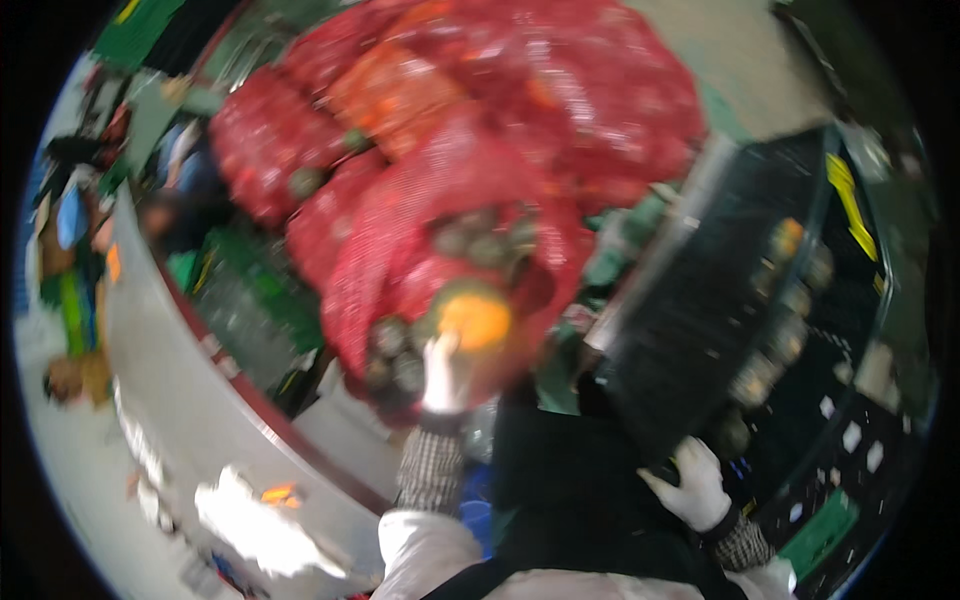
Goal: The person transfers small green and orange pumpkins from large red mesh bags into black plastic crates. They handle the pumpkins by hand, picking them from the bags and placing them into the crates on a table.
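Observation:
My left hand (444, 379), in a white glove, grips a round green vegetable with an orange patch (474, 321), probably a squash. The hand is at the mouth of an opened red mesh sack (390, 240). Inside it lie several dark green squashes (480, 238), with more (397, 352) beside my left hand. My right hand (694, 486), also gloved in white, is at the lower end of a black panel (697, 300). Its thumb and fingers are apart around something dark, and blur hides whether it holds anything.
More full red mesh sacks (600, 97) are piled beyond the opened one. On the right, several squashes (772, 360) lie in a black trough. A grey metal surface (180, 360) curves along the left, beside a green crate (255, 300). People are partly visible at far left.

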`<state>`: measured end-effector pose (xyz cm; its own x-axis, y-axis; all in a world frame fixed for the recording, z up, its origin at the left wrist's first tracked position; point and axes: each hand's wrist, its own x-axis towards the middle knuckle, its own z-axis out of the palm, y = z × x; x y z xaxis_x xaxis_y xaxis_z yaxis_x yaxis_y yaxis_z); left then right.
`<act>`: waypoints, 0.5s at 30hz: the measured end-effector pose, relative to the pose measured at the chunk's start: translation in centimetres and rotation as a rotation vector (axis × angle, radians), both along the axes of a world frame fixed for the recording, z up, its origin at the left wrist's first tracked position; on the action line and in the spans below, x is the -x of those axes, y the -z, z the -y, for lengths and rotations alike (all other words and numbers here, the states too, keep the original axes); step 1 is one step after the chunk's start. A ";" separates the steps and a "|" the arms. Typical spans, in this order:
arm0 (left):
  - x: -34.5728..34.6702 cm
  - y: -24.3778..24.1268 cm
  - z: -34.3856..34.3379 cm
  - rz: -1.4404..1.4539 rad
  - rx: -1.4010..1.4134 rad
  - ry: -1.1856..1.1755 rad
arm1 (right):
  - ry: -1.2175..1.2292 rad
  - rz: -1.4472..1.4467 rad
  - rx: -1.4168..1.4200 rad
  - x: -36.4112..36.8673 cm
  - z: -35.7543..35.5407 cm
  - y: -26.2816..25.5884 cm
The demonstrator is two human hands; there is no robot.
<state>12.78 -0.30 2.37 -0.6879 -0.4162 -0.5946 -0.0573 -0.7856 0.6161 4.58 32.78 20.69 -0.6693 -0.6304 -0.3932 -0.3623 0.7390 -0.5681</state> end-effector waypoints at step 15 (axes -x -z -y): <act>7.2 -19.4 -17.6 -1.032 1.144 1.190 | 1.078 0.817 0.797 3.0 -10.7 -0.8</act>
<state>5.56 17.29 21.80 -0.7167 0.6156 0.3277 0.4884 0.1076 0.8660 1.62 43.47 21.50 -0.7044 -0.2277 -0.6723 0.7067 -0.1372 -0.6940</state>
